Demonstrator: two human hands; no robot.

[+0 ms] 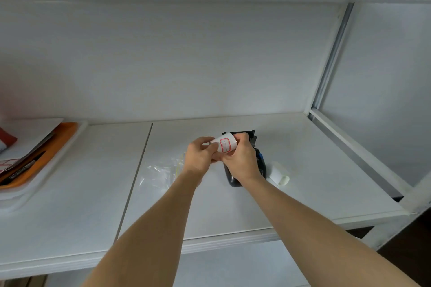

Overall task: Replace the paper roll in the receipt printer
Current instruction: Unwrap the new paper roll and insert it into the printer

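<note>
A white paper roll (224, 145) with red-outlined labels is held between both hands, just above the black receipt printer (253, 144). My left hand (200, 155) pinches its left end. My right hand (241, 161) grips it from the right and below, covering much of the printer. The printer's lid stands raised at the back. A second, plain white paper roll (279, 175) lies on the shelf to the right of the printer.
The printer rests on a white shelf (93, 193) with a white back wall. A crumpled clear plastic wrapper (161, 173) lies left of my hands. At the far left sits an orange tray (53, 144) holding papers and dark items. A metal upright (331, 58) bounds the right side.
</note>
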